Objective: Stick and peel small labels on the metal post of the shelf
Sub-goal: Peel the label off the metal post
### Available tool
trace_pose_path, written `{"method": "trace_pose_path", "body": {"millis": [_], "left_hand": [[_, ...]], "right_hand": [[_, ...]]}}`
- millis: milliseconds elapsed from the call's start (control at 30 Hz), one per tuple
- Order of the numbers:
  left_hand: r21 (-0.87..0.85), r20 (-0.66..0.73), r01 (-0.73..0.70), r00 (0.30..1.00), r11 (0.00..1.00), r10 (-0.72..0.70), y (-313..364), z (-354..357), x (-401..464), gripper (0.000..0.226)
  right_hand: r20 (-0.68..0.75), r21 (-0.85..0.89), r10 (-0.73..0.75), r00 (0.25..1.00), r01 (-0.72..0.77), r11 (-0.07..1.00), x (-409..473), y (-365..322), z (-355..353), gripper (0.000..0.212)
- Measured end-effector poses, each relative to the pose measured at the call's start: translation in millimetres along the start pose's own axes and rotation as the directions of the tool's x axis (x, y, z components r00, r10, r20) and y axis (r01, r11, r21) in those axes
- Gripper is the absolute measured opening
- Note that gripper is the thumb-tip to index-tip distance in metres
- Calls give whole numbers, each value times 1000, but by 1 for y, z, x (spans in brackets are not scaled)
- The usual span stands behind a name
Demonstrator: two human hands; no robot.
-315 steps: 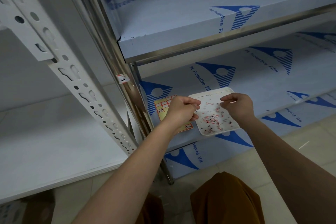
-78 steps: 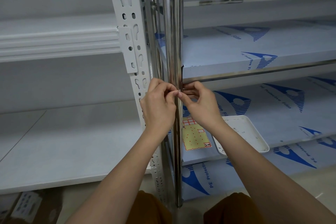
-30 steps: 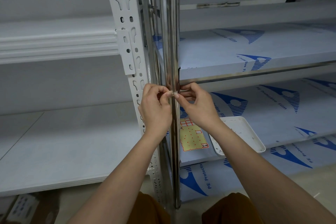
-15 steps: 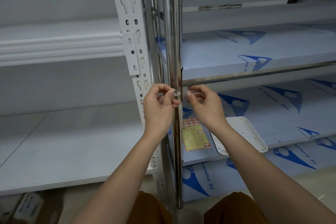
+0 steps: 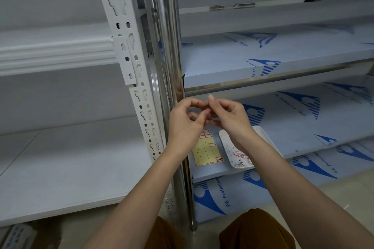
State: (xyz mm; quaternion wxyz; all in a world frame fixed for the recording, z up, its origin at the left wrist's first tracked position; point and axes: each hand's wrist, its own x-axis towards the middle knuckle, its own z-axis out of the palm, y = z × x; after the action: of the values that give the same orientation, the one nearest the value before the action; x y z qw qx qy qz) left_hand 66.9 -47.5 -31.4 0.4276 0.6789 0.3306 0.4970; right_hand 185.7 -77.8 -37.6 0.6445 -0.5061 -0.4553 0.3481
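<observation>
Hands (image 5: pixel 209 116) together before post (image 5: pixel 170 46), perhaps pinching label; tray (image 5: pixel 232 153) behind.

Shiny chrome post (image 5: pixel 166 26), white slotted upright (image 5: pixel 125 46), pale-blue film shelf (image 5: pixel 232 60) with blue logos, yellow red-gridded label sheet (image 5: pixel 206 151), white tray (image 5: pixel 230 147).

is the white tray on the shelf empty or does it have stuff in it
Not empty. The tray holds small scattered red, white and dark scraps, thickest near its front end.
</observation>
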Motion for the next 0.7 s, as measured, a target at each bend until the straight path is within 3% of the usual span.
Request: {"method": "trace_pose_path", "body": {"millis": [467,700], "left_hand": [[-25,127,185,975,982,-180,-7,26,6,19],[-19,210,278,940,960,-268,-12,35,8,30]], "right_hand": [[-141,-46,9,990,-16,999,3,18,-35,7],[-181,-45,61,982,-70,996,9,27,-46,13]]}}
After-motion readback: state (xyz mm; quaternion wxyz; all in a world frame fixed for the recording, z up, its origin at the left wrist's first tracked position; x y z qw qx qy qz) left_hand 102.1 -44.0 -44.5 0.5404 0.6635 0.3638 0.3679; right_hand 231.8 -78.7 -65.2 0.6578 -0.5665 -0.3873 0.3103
